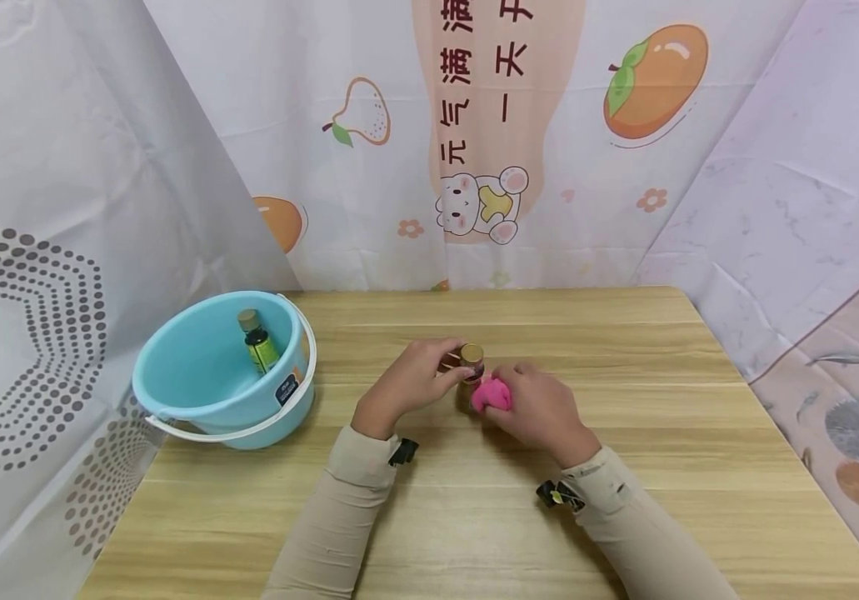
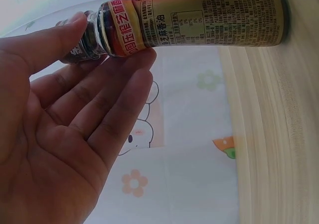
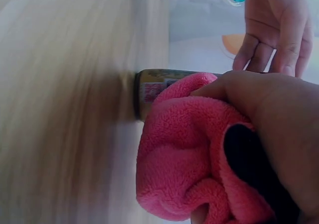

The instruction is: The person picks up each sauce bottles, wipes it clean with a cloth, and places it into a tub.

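Note:
A small sesame oil bottle [image 1: 472, 357] with a gold cap stands upright on the table. In the left wrist view its label [image 2: 214, 20] shows dense print. My left hand [image 1: 416, 382] pinches the bottle's neck between thumb and fingertips, the palm held off the glass. A bright pink fluffy cloth [image 1: 491, 395] is bunched in my right hand [image 1: 541, 410]. The right wrist view shows the cloth [image 3: 179, 149] pressed along the bottle's side, over its lower part, with a dark patch near my thumb. Part of the label is hidden behind it.
To the left on the wooden table [image 1: 444, 517] stands a light blue bucket [image 1: 189, 358] with its white handle [image 1: 249, 429] lowered toward me. Inside it leans another bottle [image 1: 262, 350], dark with a green label. A printed curtain [image 1: 384, 192] hangs along the table's back edge.

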`<state>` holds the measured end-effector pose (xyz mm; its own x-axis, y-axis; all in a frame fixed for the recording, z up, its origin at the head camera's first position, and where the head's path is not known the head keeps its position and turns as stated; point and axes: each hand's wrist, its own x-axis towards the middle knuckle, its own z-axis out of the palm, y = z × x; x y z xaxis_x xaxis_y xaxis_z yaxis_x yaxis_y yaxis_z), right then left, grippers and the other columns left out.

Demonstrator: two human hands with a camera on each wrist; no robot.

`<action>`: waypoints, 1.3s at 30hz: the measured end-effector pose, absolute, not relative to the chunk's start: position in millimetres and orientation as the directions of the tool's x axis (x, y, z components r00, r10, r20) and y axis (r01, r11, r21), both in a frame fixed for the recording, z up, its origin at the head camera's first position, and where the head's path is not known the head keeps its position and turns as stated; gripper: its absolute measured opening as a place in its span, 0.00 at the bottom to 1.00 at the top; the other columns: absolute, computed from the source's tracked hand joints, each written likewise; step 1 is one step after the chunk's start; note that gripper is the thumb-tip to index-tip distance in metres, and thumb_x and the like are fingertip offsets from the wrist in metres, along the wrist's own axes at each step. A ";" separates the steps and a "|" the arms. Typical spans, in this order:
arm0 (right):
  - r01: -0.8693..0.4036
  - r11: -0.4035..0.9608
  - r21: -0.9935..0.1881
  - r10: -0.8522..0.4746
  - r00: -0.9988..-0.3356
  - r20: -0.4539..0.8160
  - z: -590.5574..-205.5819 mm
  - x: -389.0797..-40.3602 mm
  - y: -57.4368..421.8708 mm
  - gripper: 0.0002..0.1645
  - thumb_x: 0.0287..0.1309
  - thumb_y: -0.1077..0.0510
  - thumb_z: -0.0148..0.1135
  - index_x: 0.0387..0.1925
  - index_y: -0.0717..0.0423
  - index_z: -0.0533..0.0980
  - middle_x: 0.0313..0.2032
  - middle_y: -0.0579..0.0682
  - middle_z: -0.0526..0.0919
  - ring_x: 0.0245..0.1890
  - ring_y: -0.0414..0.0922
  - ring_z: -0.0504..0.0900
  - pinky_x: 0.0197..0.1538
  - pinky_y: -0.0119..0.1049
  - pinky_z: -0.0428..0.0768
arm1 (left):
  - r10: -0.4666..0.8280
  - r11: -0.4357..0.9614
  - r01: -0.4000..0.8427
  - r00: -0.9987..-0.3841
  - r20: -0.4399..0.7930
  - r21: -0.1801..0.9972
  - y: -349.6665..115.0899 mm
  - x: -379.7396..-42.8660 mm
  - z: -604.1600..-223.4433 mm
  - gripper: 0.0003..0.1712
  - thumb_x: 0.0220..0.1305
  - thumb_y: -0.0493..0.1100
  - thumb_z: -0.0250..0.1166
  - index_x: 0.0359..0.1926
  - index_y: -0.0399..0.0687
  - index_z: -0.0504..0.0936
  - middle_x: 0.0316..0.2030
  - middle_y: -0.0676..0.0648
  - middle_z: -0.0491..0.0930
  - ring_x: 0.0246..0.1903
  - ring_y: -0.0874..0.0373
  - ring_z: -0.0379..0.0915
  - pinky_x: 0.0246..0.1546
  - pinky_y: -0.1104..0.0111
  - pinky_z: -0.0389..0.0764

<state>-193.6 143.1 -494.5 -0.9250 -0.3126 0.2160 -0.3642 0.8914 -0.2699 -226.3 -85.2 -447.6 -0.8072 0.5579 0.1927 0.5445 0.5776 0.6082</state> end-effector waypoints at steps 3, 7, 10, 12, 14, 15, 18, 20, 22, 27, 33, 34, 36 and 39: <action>-0.356 0.896 -0.264 -0.315 -0.931 0.187 -498.7 -194.5 142.8 0.28 0.51 0.31 0.73 0.45 0.43 0.81 0.32 0.46 0.77 0.21 0.44 0.72 0.20 0.36 0.68 | 0.555 0.578 0.537 -0.811 0.186 0.615 -85.1 -226.1 -447.3 0.20 0.74 0.49 0.65 0.61 0.45 0.80 0.51 0.49 0.87 0.50 0.59 0.86 0.52 0.67 0.86; -0.343 0.905 -0.253 -0.316 -0.938 0.142 -503.5 -195.9 142.4 0.27 0.52 0.32 0.72 0.46 0.43 0.80 0.32 0.46 0.77 0.21 0.44 0.72 0.19 0.37 0.67 | 0.550 0.581 0.529 -0.815 0.180 0.619 -85.1 -226.0 -447.4 0.21 0.75 0.49 0.65 0.62 0.45 0.79 0.52 0.49 0.87 0.50 0.59 0.86 0.52 0.66 0.86; -0.334 0.908 -0.253 -0.311 -0.942 0.125 -505.5 -196.8 142.3 0.27 0.53 0.33 0.71 0.46 0.43 0.80 0.33 0.46 0.77 0.21 0.44 0.72 0.19 0.37 0.68 | 0.545 0.585 0.524 -0.819 0.179 0.619 -84.9 -226.0 -447.7 0.22 0.74 0.50 0.65 0.63 0.44 0.79 0.52 0.48 0.87 0.50 0.58 0.87 0.52 0.65 0.86; -0.330 0.908 -0.258 -0.308 -0.944 0.123 -506.0 -197.2 142.7 0.26 0.53 0.33 0.71 0.46 0.43 0.80 0.32 0.46 0.77 0.21 0.44 0.72 0.19 0.37 0.68 | 0.541 0.586 0.522 -0.821 0.180 0.619 -84.6 -226.0 -447.5 0.23 0.74 0.50 0.65 0.63 0.43 0.78 0.52 0.47 0.87 0.50 0.58 0.87 0.52 0.65 0.87; -0.328 0.908 -0.262 -0.306 -0.944 0.123 -506.3 -197.4 143.0 0.26 0.53 0.33 0.71 0.45 0.43 0.80 0.32 0.46 0.77 0.21 0.44 0.72 0.19 0.37 0.68 | 0.539 0.582 0.519 -0.823 0.181 0.626 -84.3 -226.0 -447.3 0.23 0.74 0.50 0.66 0.63 0.43 0.78 0.52 0.47 0.87 0.50 0.58 0.87 0.52 0.63 0.87; -0.328 0.907 -0.263 -0.305 -0.944 0.123 -506.5 -197.5 143.2 0.26 0.53 0.33 0.71 0.45 0.43 0.80 0.32 0.46 0.77 0.21 0.44 0.72 0.19 0.37 0.68 | 0.536 0.582 0.516 -0.824 0.181 0.628 -84.1 -225.9 -447.0 0.24 0.74 0.50 0.66 0.63 0.42 0.78 0.52 0.47 0.87 0.50 0.58 0.87 0.52 0.63 0.87; -0.332 0.906 -0.263 -0.309 -0.943 0.127 -506.5 -197.4 143.5 0.26 0.53 0.32 0.71 0.45 0.43 0.80 0.33 0.46 0.77 0.21 0.44 0.73 0.19 0.37 0.68 | 0.535 0.575 0.513 -0.825 0.180 0.637 -83.7 -225.2 -445.9 0.24 0.74 0.50 0.66 0.64 0.44 0.77 0.53 0.47 0.87 0.50 0.57 0.87 0.53 0.61 0.87; -0.337 0.906 -0.257 -0.313 -0.941 0.133 -506.2 -197.2 143.6 0.27 0.53 0.32 0.71 0.46 0.43 0.80 0.33 0.46 0.78 0.21 0.44 0.73 0.19 0.37 0.68 | 0.535 0.576 0.514 -0.825 0.183 0.636 -83.6 -224.9 -446.1 0.24 0.74 0.50 0.65 0.65 0.45 0.77 0.53 0.48 0.87 0.50 0.57 0.87 0.53 0.62 0.87; -0.342 0.905 -0.252 -0.316 -0.938 0.140 -505.4 -196.6 143.4 0.27 0.53 0.32 0.71 0.47 0.43 0.80 0.33 0.46 0.78 0.21 0.43 0.73 0.19 0.37 0.68 | 0.536 0.578 0.517 -0.824 0.183 0.632 -83.4 -224.5 -446.4 0.22 0.75 0.50 0.65 0.64 0.48 0.77 0.52 0.49 0.87 0.50 0.58 0.87 0.53 0.63 0.87; -0.351 0.906 -0.238 -0.320 -0.934 0.161 -502.8 -195.4 143.4 0.28 0.52 0.31 0.72 0.46 0.43 0.80 0.33 0.46 0.78 0.22 0.43 0.73 0.20 0.36 0.68 | 0.539 0.585 0.516 -0.824 0.176 0.625 -83.1 -223.6 -447.4 0.16 0.74 0.50 0.65 0.57 0.51 0.80 0.49 0.53 0.87 0.49 0.60 0.87 0.50 0.68 0.86; -0.372 0.900 -0.228 -0.326 -0.921 0.214 -498.7 -195.3 145.3 0.28 0.52 0.31 0.72 0.44 0.44 0.80 0.32 0.45 0.77 0.21 0.43 0.72 0.20 0.35 0.68 | 0.536 0.585 0.520 -0.824 0.184 0.622 -82.9 -223.1 -447.0 0.15 0.73 0.51 0.66 0.56 0.53 0.80 0.48 0.53 0.87 0.48 0.61 0.87 0.50 0.69 0.86; -0.375 0.899 -0.227 -0.327 -0.918 0.225 -497.8 -195.4 145.7 0.27 0.52 0.31 0.72 0.44 0.44 0.80 0.32 0.45 0.77 0.21 0.42 0.72 0.20 0.34 0.69 | 0.535 0.586 0.519 -0.825 0.185 0.622 -82.9 -223.3 -446.9 0.15 0.73 0.52 0.66 0.55 0.53 0.80 0.48 0.53 0.87 0.49 0.61 0.87 0.50 0.69 0.86; -0.382 0.894 -0.233 -0.328 -0.913 0.242 -495.8 -195.0 146.0 0.27 0.53 0.31 0.72 0.43 0.44 0.80 0.32 0.45 0.77 0.21 0.42 0.72 0.20 0.34 0.68 | 0.533 0.587 0.519 -0.826 0.186 0.621 -83.0 -223.3 -446.8 0.15 0.73 0.52 0.66 0.56 0.53 0.80 0.49 0.53 0.87 0.49 0.61 0.86 0.50 0.69 0.86; -0.390 0.889 -0.240 -0.328 -0.908 0.260 -493.0 -194.7 145.8 0.27 0.53 0.32 0.71 0.44 0.44 0.80 0.33 0.46 0.78 0.21 0.42 0.72 0.20 0.33 0.68 | 0.528 0.592 0.515 -0.829 0.184 0.620 -83.2 -223.8 -447.0 0.16 0.73 0.51 0.66 0.57 0.52 0.80 0.50 0.53 0.87 0.49 0.61 0.86 0.50 0.69 0.86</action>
